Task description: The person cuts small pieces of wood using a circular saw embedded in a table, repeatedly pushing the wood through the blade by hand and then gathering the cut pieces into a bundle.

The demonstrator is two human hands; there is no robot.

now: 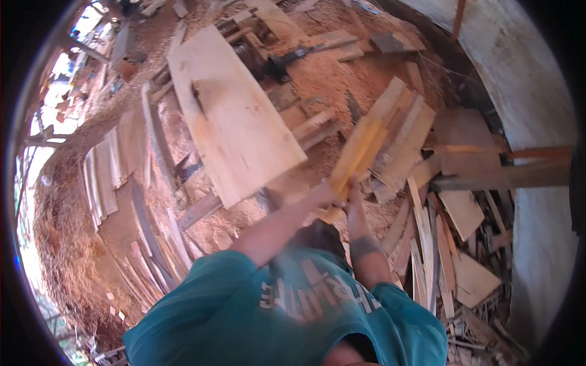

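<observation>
Both of my hands grip the near end of a long, narrow wooden board (360, 149), yellow-orange in colour, which slants away to the upper right. My left hand (328, 194) is closed round its left edge. On the right edge, my right hand (354, 194) is closed too, its fingers partly hidden by the wood. Just beyond my right hand lies a paler plank (408, 143), beside the board. To the left of my hands rests a wide, pale wooden panel (235, 116) with a dark mark near its left side.
Reddish sawdust and shavings (67, 238) spread over the ground. A dark power tool (282, 64) lies beyond the panel. Curved slats (104, 174) are at the left, and offcuts (467, 277) pile up at the right near a pale wall (540, 244). A beam (506, 175) juts from that side.
</observation>
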